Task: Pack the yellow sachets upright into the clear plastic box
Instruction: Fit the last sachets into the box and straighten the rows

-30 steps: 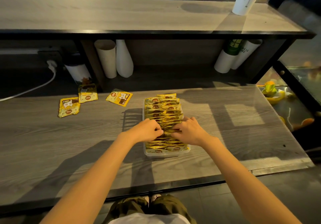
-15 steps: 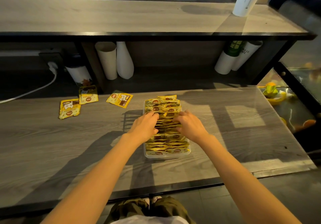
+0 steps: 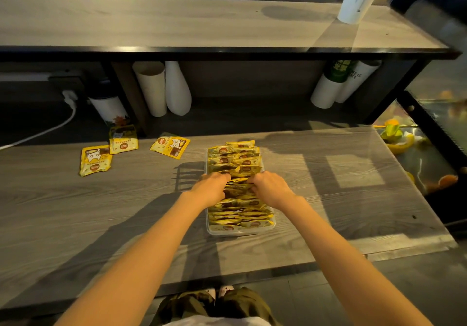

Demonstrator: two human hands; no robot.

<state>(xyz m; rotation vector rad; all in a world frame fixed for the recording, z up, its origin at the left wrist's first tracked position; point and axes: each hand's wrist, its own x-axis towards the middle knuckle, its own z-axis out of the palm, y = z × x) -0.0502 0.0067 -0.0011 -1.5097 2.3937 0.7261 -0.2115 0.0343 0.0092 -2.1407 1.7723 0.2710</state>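
The yellow sachets (image 3: 235, 159) stand on edge in a tight row that fills the clear plastic box (image 3: 240, 230) from its near wall to its far wall. Treat them as light, thin, glossy packs: probably floppy across the flat faces, stiffer along the sealed seams, and likely to slide against one another. Take each one by its top seam, pinched across both faces. A grip on the middle would likely buckle it. A row packed this closely will probably spring back and lean, so open a gap and hold it before you slip another pack in.

Your left hand (image 3: 211, 190) and right hand (image 3: 269, 190) are both over the middle of the box. Their fingers (image 3: 223, 176) curl down into the row and grip packs there. The tips are buried, so you can't tell how many each hand holds.

Three loose sachets (image 3: 170, 146) lie flat on the bench (image 3: 328, 199), left of the box and level with its far end. One is near the box. The other two lie just beside each other, farther left. Little room looks left for them.
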